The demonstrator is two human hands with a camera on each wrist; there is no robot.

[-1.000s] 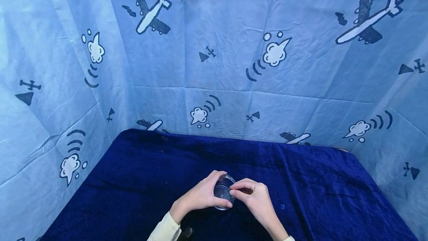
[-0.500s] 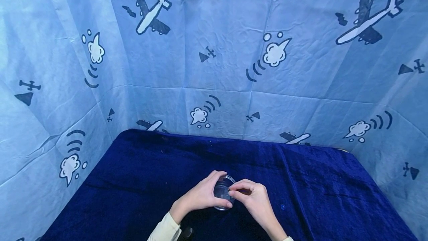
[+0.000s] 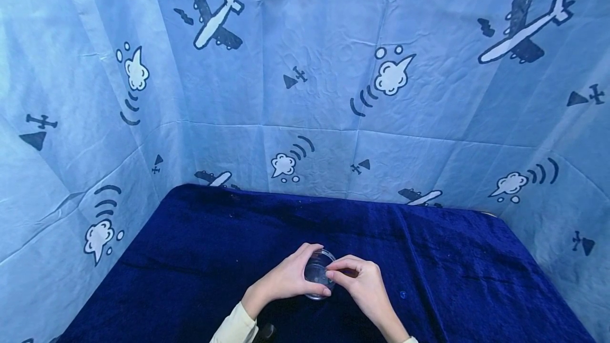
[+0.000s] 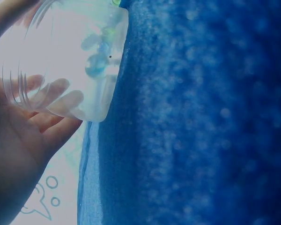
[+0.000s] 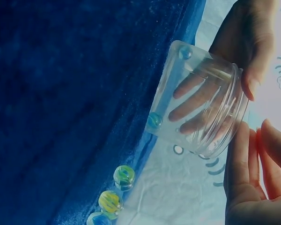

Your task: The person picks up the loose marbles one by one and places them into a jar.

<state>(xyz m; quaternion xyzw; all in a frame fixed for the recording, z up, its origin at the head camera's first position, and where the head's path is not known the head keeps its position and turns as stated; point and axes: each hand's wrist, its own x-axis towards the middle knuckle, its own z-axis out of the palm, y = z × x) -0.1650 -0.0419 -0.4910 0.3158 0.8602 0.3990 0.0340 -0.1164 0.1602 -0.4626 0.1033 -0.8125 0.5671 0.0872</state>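
Note:
My left hand (image 3: 286, 275) grips a clear jar (image 3: 316, 269) from its left side. In the right wrist view the jar (image 5: 196, 101) lies tilted, with one marble (image 5: 185, 52) and another marble (image 5: 154, 120) at its base. A bluish marble (image 4: 97, 64) also shows through the wall in the left wrist view. In the head view my right hand (image 3: 359, 279) has its thumb and index fingertips close together at the right side of the jar's mouth. I cannot tell whether something small sits between them.
A green marble (image 5: 124, 177), a yellow marble (image 5: 110, 201) and a blue marble (image 5: 99, 219) lie on the dark blue cloth (image 3: 214, 237). In the head view a small blue marble (image 3: 403, 294) lies right of my right hand. Light blue curtains (image 3: 324, 68) with printed airplanes stand behind the table.
My right hand has shifted very slightly left at the jar's mouth and then stayed there. The left hand and the jar have kept their place.

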